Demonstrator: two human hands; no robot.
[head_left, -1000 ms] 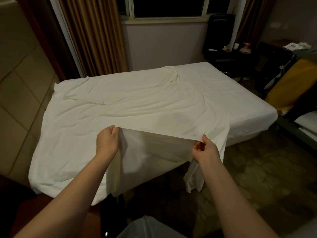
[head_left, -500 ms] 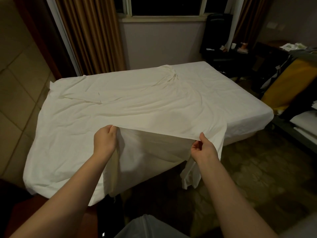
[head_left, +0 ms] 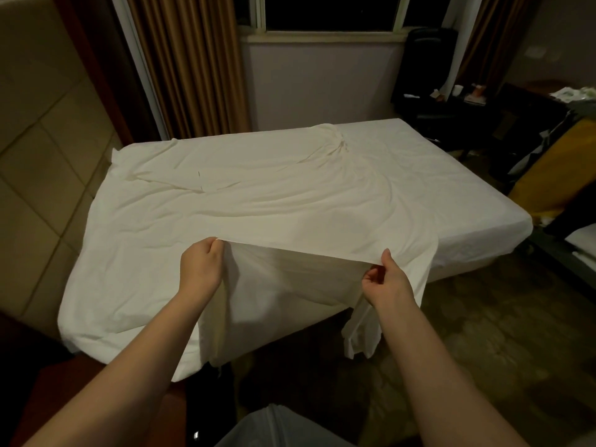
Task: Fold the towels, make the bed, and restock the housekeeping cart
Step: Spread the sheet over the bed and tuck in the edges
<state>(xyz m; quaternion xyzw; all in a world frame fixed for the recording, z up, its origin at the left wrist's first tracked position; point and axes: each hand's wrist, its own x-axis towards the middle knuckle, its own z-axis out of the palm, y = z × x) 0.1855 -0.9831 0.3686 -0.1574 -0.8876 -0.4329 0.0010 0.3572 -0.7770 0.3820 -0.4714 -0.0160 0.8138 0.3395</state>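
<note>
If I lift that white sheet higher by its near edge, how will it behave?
Probably floppy: the sheet sags between the left hand and right hand. It looks light, since pinches hold it. Its creases suggest it bunches rather than slides flat.

A single head-worn wide-angle camera looks forward and down from the near end of the bed (head_left: pixel 290 195), close above both forearms, facing the far window (head_left: pixel 329 11) and curtains (head_left: pixel 190 62).
</note>
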